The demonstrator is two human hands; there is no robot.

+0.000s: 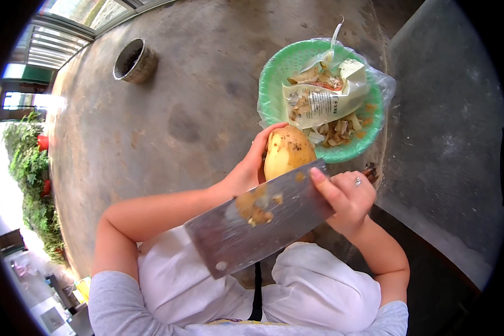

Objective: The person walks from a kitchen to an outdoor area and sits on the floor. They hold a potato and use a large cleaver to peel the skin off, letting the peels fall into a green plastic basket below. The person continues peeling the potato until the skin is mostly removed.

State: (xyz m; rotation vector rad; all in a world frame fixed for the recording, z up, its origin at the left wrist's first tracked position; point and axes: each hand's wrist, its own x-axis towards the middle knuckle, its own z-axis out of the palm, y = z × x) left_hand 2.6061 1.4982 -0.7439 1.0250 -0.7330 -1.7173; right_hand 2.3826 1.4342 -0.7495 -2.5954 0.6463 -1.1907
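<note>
A large potato (290, 147), its lower part bared to pale yellow and its upper end still brown-skinned, rests in my left hand (252, 159). My left fingers wrap round its left side. My right hand (350, 199) grips a broad cleaver (257, 218), thumb laid on the flat of the blade near the handle. The blade slants across my lap, its upper edge at the potato's lower end; whether it touches cannot be made out. Bits of peel (255, 207) stick to the blade. Beyond the potato stands a green basin (271, 73) lined with clear plastic, holding peelings and a torn cream-coloured package (313, 106).
A round grey pot (143, 64) stands on the concrete floor (190, 112) at the far left. A dark grey wall or panel (442, 112) rises along the right. Green plants (31, 168) with red pots line the left edge, below windows. My knees (319, 274) are under the cleaver.
</note>
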